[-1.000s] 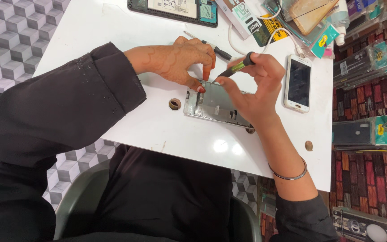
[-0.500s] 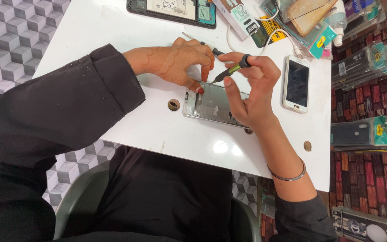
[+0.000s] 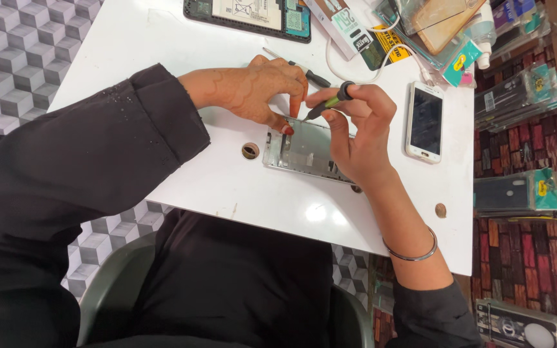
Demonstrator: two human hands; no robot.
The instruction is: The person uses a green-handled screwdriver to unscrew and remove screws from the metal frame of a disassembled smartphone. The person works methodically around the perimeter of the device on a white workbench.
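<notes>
A silver metal phone frame (image 3: 301, 151) lies flat on the white table (image 3: 214, 187). My left hand (image 3: 256, 90) rests on the frame's upper left corner, its fingertips pressing it down. My right hand (image 3: 356, 129) holds a small green-and-black screwdriver (image 3: 327, 103), tilted, with its tip on the frame's top edge next to my left fingertips. The heel of my right hand covers the right part of the frame. A thin metal bangle (image 3: 414, 248) circles my right wrist.
A white smartphone (image 3: 425, 121) lies face up right of my hands. A second screwdriver (image 3: 304, 71) lies behind my left hand. An opened phone with its battery showing (image 3: 253, 14) sits at the far edge, next to boxes, a white cable and packets. Packaged phone cases (image 3: 523, 193) hang at right.
Both hands have stayed on the frame. The screwdriver tip has shifted slightly along the top edge toward my left fingertips, and the view has drifted a little.
</notes>
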